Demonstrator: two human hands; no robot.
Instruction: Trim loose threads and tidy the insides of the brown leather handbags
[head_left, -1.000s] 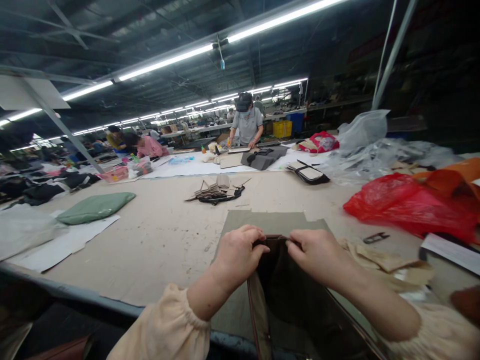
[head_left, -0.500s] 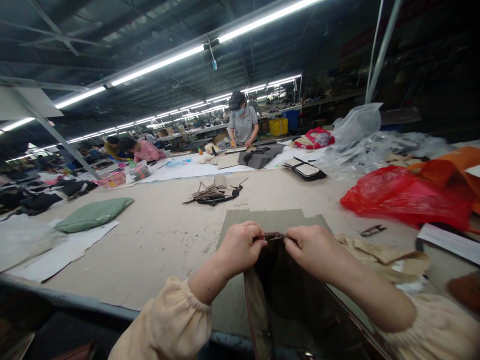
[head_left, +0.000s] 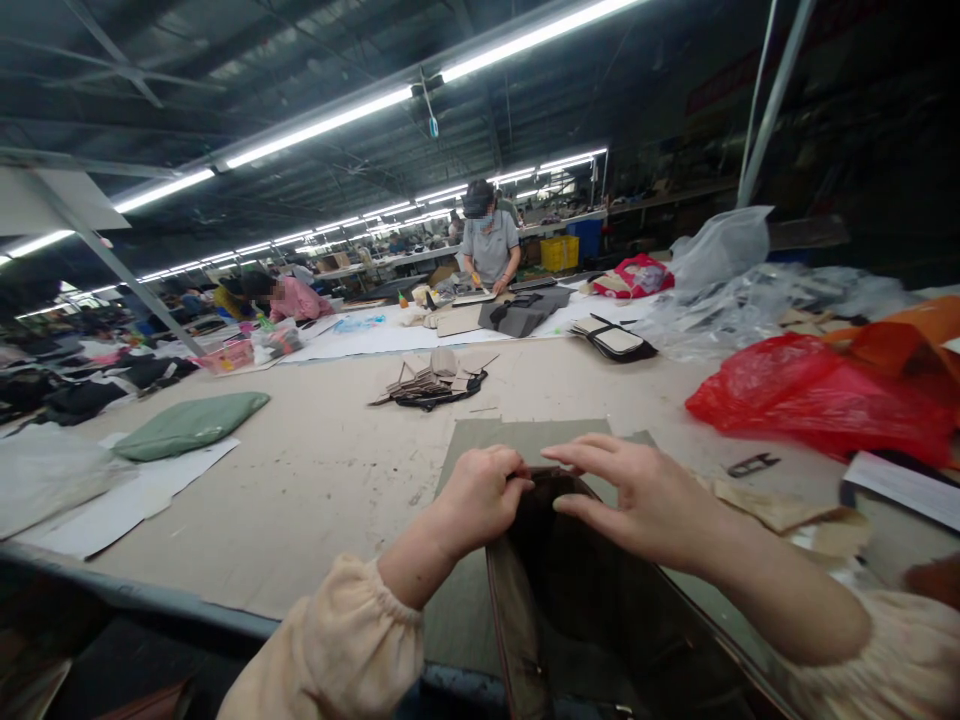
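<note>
Presently, you stand at the near edge of a wide table point(head_left: 315, 500), with a dark bag point(head_left: 592, 640) directly before you, its body running toward six o'clock and its mouth gaping. Clock positions below are taken from that mouth.

At nine o'clock, your left hand point(head_left: 484, 500) has thumb and fingers pinched together on the bag's rim. At three o'clock, your right hand point(head_left: 649, 490) is spread fairly wide, thumb apart from fingers, around the far corner of the mouth; whether it touches the rim cannot be determined. Both wrists carry cream sleeves point(head_left: 367, 625) with gathered cuffs.

Beneath and beyond the bag lies a grey-green sheet point(head_left: 547, 433), flat on the table. A crumpled tan cloth point(head_left: 787, 508) sits at three o'clock, with small snips point(head_left: 753, 464) just past it. White paper point(head_left: 131, 505) lies out at nine o'clock, a green pouch point(head_left: 191, 425) next to it toward ten. At two o'clock you have a red plastic bag point(head_left: 817, 395); at eleven, a loose heap of strips point(head_left: 435, 380). Farther off, at one, rests a black-and-cream pouch point(head_left: 613, 338). Beyond, between eleven and twelve, a co-worker point(head_left: 491, 245) bends over pieces.
</note>
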